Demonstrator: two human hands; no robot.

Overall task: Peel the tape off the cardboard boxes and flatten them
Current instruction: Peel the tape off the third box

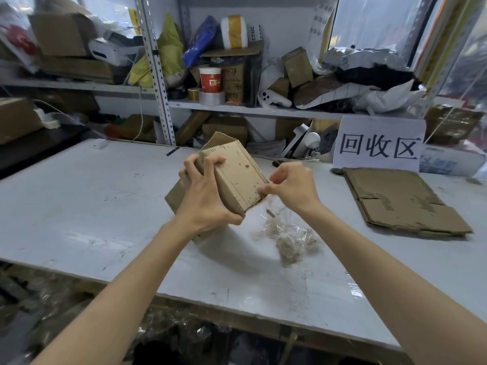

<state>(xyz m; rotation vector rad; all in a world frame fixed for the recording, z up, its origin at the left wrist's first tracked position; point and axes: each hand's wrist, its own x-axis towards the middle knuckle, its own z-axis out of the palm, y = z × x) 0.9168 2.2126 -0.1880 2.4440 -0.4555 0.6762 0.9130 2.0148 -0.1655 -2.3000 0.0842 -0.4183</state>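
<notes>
Table: a white, scuffed table lies under both hands, with bare forearms reaching in over its near edge.
Under the right hand: a crumpled heap of clear peeled tape lies on the table just below and in front of the right wrist.
Right of the right hand: a flattened cardboard sheet lies flat, well apart from the hands.
Beyond the hands: a metal shelf is crowded with cartons, bags, a red paper cup, tape rolls and a white game controller.
In the way: the left hand covers the box's left edge and near corner, so part of its underside is hidden.
Cardboard box: it is held tilted above the table between the two hands. It is brown and worn, with torn paper patches and pale strips on its top face, and an open flap sticks up at the far end.
Left hand: it grips the box, with the fingers curled over the left edge and the thumb under the near corner.
Right hand: thumb and fingertips pinch the box's right corner, and a thin clear wisp hangs just below them.
Sign: a white sheet stands beyond the right hand and reads 回收区.
Other writing: "2022" on a white item on the upper shelf. The cup's logo and the handwriting on the carton behind it are unreadable.
</notes>
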